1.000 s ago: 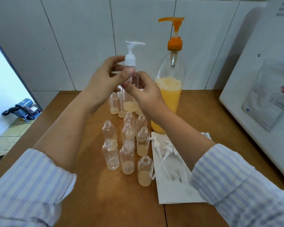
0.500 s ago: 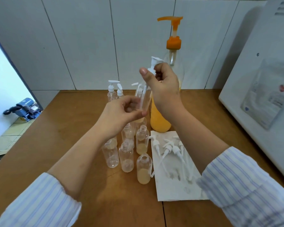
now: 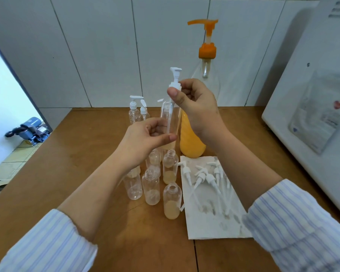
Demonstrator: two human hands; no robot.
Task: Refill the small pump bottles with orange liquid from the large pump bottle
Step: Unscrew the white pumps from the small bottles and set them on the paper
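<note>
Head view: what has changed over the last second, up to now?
The right hand has unscrewed the white pump and lifted it up; its tube is partly out of the small bottle. The left hand moved down from the cap to grip the bottle's lower part. The large bottle, the open bottles on the table and the loose pumps on the paper stayed put.

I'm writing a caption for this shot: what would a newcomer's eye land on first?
First the two hands mid-air at the centre: the right hand pulls a white pump out of a small clear bottle held by the left hand. Behind them stands the big bottle of orange liquid, by the tiled wall.
</note>
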